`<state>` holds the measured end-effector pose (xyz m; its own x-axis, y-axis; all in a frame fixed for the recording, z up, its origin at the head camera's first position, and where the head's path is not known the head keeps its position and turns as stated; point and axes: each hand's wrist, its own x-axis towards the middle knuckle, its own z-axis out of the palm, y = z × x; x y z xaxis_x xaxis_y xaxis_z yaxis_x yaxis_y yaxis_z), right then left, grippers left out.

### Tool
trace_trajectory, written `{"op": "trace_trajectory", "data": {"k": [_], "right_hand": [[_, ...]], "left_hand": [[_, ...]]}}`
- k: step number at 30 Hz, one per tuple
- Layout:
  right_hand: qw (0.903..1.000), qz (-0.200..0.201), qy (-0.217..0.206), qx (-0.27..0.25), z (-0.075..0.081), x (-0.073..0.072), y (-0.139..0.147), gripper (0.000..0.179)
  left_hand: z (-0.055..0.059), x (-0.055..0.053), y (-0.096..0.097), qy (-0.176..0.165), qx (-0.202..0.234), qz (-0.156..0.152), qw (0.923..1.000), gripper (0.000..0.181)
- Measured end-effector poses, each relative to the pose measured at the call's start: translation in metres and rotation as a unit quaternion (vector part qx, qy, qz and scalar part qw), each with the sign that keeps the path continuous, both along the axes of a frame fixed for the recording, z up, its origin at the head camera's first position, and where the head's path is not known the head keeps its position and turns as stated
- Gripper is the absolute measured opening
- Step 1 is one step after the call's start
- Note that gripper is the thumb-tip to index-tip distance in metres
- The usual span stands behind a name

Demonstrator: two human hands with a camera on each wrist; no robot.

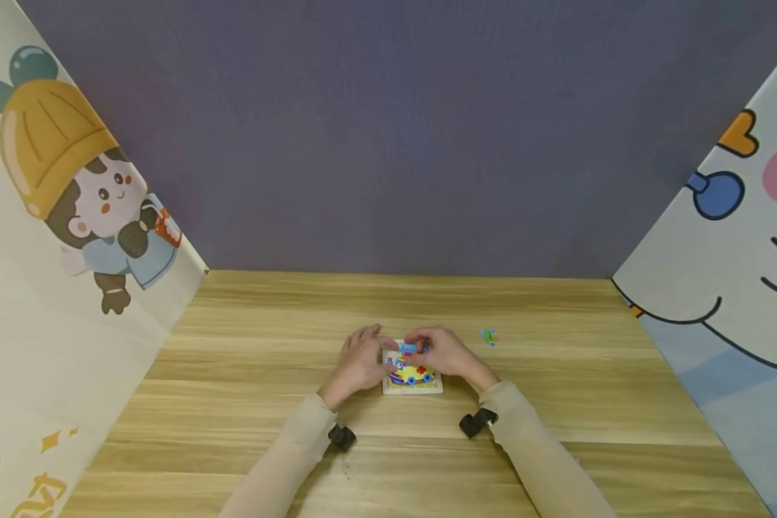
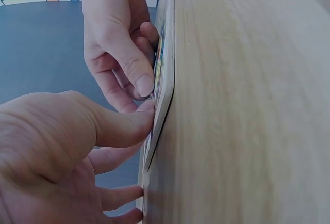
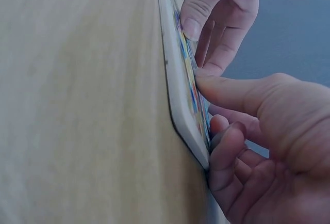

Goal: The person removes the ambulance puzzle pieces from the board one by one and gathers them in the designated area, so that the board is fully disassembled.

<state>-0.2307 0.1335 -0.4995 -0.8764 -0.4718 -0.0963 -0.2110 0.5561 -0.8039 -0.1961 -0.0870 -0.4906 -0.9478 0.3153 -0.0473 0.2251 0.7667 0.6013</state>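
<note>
A small jigsaw puzzle board (image 1: pixel 413 389) with a pale rim lies flat on the table, picturing a yellow vehicle with blue wheels and a red cross. My left hand (image 1: pixel 362 362) is at its left side, thumb touching the picture and the other fingers spread toward the far edge. From the right, my right hand (image 1: pixel 450 351) reaches over the picture. Its thumb (image 3: pixel 227 91) presses on the surface while the other fingers curl near the far edge. Whether a piece is pinched there is hidden. A loose green and blue puzzle piece (image 1: pixel 488 336) lies right of the board.
The wood-grain table (image 1: pixel 265 324) meets a dark grey panel (image 1: pixel 401 144) at the back. Printed cartoon panels stand at the left and right sides. A small black camera is strapped to each wrist.
</note>
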Motion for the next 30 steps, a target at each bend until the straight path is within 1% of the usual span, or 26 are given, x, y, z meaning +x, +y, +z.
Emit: {"op": "trace_trajectory", "data": {"k": [6, 19, 24, 30], "right_hand": [[1.0, -0.002, 0.002, 0.004, 0.0, 0.0003, -0.0004, 0.043], [0.9999, -0.009, 0.01, -0.002, 0.0002, 0.0001, -0.0002, 0.045], [0.9997, -0.022, 0.01, -0.008, -0.0017, -0.0004, 0.0009, 0.037], [0.999, -0.038, 0.002, -0.024, -0.0058, -0.0022, 0.0023, 0.03]], "left_hand": [[-0.0014, -0.0006, -0.0003, 0.0, 0.014, -0.005, 0.9999, 0.031], [-0.0009, 0.0001, -0.0002, -0.001, 0.031, 0.001, 0.9995, 0.03], [0.0, 0.0008, -0.0003, -0.003, 0.04, 0.0, 0.9992, 0.031], [-0.0004, 0.0006, -0.0004, -0.001, 0.038, 0.001, 0.9993, 0.043]]}}
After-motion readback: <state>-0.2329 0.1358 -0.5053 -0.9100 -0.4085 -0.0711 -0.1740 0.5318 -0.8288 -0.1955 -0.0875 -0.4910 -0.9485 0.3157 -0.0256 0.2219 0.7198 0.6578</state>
